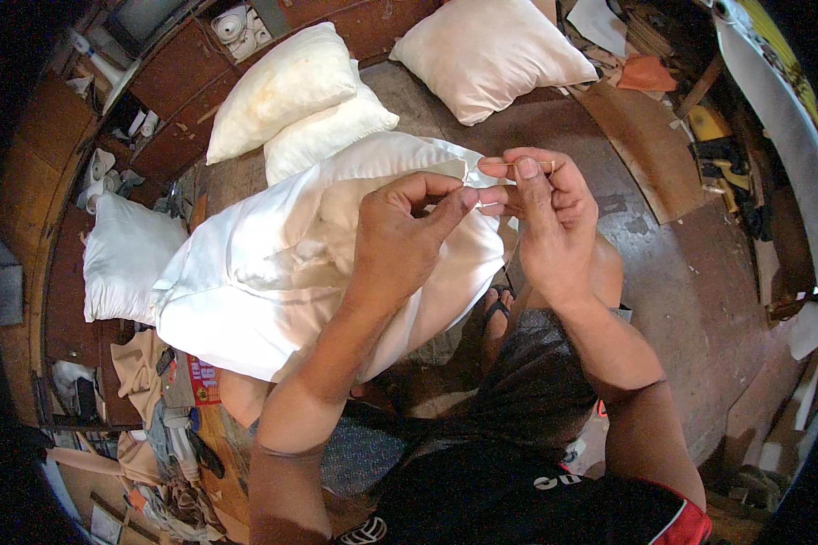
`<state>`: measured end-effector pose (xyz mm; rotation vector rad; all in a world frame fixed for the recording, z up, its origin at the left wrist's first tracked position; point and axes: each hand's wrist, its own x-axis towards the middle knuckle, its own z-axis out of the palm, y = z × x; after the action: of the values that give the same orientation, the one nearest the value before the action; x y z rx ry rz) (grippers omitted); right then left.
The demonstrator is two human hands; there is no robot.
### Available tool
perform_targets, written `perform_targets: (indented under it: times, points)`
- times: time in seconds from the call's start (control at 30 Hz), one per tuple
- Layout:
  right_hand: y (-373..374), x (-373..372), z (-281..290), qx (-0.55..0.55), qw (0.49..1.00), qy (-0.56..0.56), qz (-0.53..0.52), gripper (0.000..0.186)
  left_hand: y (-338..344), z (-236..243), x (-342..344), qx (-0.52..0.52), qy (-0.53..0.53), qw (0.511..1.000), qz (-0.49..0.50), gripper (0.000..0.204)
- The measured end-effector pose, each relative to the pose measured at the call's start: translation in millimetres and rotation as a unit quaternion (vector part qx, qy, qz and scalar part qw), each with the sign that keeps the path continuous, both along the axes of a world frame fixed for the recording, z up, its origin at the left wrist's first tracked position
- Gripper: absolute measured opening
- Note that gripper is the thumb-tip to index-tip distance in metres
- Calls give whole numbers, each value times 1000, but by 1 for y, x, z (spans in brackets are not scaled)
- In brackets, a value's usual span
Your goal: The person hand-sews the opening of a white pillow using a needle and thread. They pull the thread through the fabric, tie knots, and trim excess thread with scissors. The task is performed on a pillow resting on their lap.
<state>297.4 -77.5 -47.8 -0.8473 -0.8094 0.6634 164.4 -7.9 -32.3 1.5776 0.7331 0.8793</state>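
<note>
Over my lap lies a large white satiny pillow cover (236, 318), its opening showing pale stuffing (314, 259) inside. Both my hands are raised above its right end, close together. My left hand (400, 232) is closed in a pinch on a fine white thread (468, 171). Thumb and fingers of my right hand (554, 213) grip a thin needle (510, 164), which lies sideways across the fingertips. Thread runs between the two hands; whether it passes through the needle's eye is too small to tell.
Two stacked cream pillows (282, 91) are beyond the cover, another pillow (491, 59) is at the far right, and a white one (132, 254) at the left. Brown board (645, 150) leans on the right. Cloth scraps (145, 372) pile up at lower left, beside wooden shelving (68, 227).
</note>
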Motion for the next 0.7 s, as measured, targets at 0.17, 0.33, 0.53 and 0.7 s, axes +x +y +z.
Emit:
perform_targets:
  times: [0.17, 0.33, 0.53, 0.7]
  points:
    - [-3, -4, -1, 24, 998, -59, -18, 21, 2, 11, -1, -74, 20, 996, 37, 23]
    - [-6, -7, -4, 42, 988, -134, -60, 21, 13, 5, -2, -126, -35, 991, -20, 25]
    - [-6, 5, -7, 61, 980, -166, -92, 21, 14, 3, -2, -71, -20, 997, -13, 23]
    - [-7, 4, -5, 67, 974, -194, -94, 20, 13, 6, -4, -64, -8, 998, 0, 25]
